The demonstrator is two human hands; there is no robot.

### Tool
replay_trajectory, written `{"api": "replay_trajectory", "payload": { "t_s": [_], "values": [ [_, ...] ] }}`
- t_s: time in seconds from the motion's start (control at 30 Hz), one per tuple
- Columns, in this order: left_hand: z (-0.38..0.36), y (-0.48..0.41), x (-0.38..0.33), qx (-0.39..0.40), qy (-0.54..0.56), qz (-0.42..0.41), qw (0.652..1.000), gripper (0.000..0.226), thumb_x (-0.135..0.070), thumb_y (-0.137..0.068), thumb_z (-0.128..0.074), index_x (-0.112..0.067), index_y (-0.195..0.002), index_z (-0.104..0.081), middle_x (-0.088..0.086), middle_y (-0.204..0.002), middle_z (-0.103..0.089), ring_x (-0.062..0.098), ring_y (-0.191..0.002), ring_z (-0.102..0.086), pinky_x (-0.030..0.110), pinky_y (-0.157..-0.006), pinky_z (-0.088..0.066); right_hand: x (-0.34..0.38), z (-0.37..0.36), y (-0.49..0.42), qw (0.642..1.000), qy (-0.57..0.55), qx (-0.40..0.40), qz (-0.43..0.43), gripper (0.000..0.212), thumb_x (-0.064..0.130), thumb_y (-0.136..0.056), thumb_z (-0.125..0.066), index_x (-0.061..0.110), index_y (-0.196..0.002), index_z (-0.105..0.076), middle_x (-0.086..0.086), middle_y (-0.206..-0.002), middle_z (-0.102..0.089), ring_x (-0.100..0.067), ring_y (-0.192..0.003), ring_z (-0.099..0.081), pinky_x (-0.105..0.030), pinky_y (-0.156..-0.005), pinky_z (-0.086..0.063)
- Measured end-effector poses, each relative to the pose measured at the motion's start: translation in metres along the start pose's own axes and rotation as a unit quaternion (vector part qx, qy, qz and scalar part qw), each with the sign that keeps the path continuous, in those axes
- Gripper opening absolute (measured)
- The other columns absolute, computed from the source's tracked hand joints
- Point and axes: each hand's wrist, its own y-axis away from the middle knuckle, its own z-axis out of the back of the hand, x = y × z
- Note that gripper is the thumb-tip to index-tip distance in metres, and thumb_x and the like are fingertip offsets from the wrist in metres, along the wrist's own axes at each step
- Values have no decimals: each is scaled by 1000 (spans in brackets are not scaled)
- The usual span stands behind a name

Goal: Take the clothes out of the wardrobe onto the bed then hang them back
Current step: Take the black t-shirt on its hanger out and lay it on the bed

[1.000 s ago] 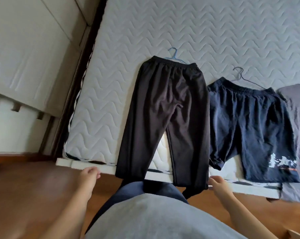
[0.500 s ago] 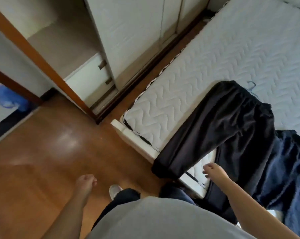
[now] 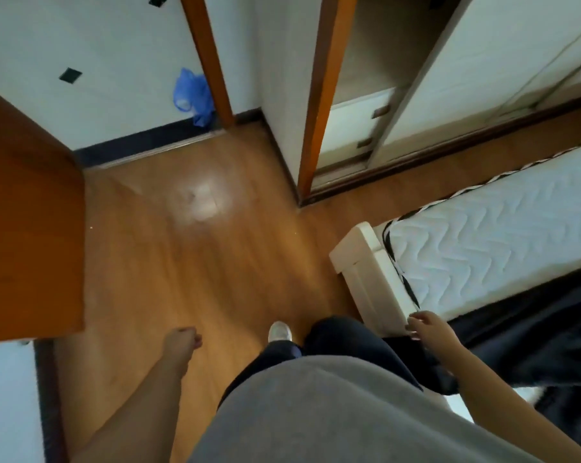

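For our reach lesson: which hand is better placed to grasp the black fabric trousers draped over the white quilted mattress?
Probably right: the right hand hangs open beside the black fabric trousers; the left hand is across the body, over wooden floor.

No text, label, brand or number can be read anywhere.
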Motion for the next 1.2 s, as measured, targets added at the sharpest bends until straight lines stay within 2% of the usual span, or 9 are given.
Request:
{"api": "replay_trajectory", "payload": {
  "t_s": [0.1,0.27,0.47,0.57,0.77,0.87,1.0,1.07,1.2],
  "values": [
    [-15,-1,3,26,-3,10,1000,24,-15,-94,-44,3,-107,-53,16,-96,-57,26,-85,-55,34,-69,-37,8,-3,-17,999,16,19,-25,26,13,-87,-49,-3,-106,-58,-19,-97,-65,-36,-93,-61,-44,-85,-50],
    [-35,-1,-28,39,-14,8,999,17,-10,-93,-42,2,-91,-54,17,-90,-56,19,-64,-50,27,-53,-28,53,5,-41,999,-27,30,-29,15,10,-91,-46,3,-101,-54,-17,-91,-62,-28,-82,-56,-25,-57,-37],
    [-105,3,-178,69,-96,-153,981,16,-15,-93,-45,-5,-99,-56,7,-86,-59,23,-81,-57,32,-72,-44,111,44,-112,994,-109,8,-8,26,11,-91,-44,-8,-105,-55,-28,-102,-61,-38,-88,-57,-28,-63,-38],
    [-165,22,-278,99,-153,-271,945,14,-17,-93,-46,-18,-82,-55,9,-92,-63,20,-83,-59,32,-73,-47,152,85,-147,988,-153,-5,11,27,11,-92,-44,-5,-110,-55,-23,-103,-61,-34,-90,-56,-29,-65,-39],
    [-247,127,-434,154,-209,-470,844,23,-33,-95,-42,-25,-113,-53,-9,-107,-57,8,-101,-53,22,-84,-43,245,185,-188,971,-196,-84,109,29,16,-91,-50,1,-116,-55,-17,-107,-63,-31,-96,-60,-38,-78,-48],
    [-256,173,-481,146,-218,-563,784,26,-31,-95,-42,-21,-116,-53,-11,-108,-55,4,-102,-51,15,-82,-41,283,223,-191,958,-208,-117,160,16,17,-90,-52,10,-102,-58,-15,-98,-66,-31,-93,-63,-49,-91,-49],
    [-260,203,-527,147,-219,-661,703,25,-32,-93,-45,-24,-116,-52,-18,-107,-52,-7,-96,-48,-5,-70,-37,330,256,-172,932,-213,-164,242,20,24,-91,-51,17,-109,-59,-2,-101,-66,-18,-95,-62,-34,-89,-48],
    [-263,216,-550,162,-213,-685,677,26,-32,-93,-45,-24,-117,-51,-17,-109,-53,-9,-95,-48,-3,-72,-38,350,270,-157,918,-231,-181,268,21,22,-92,-51,16,-110,-58,8,-92,-64,-9,-88,-61,-24,-81,-45],
    [-269,240,-593,176,-158,-710,663,25,-29,-92,-47,-23,-117,-52,-9,-114,-57,1,-104,-52,9,-83,-41,394,300,-128,886,-246,-216,329,24,21,-92,-50,14,-115,-57,10,-95,-65,-11,-95,-63,-29,-88,-47]
  ]
}}
